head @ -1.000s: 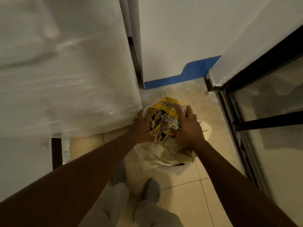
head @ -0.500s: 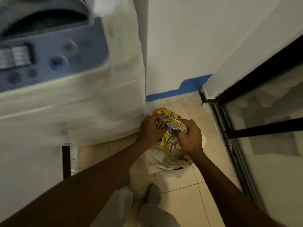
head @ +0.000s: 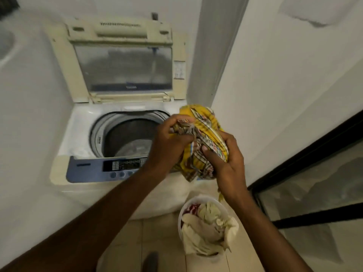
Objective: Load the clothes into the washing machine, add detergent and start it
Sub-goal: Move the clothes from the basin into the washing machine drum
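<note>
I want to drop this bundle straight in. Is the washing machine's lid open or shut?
Open. The lid stands raised at the back of the washing machine, leaving the drum exposed.

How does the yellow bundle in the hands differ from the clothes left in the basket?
The yellow checked bundle is gripped between the left hand and right hand, raised beside the open washing machine; the pale clothes lie loose in the white basket on the floor. The bundle is bright yellow with stripes; the basket clothes are mostly cream, with some red. Both are crumpled, and neither is in the drum yet.
</note>
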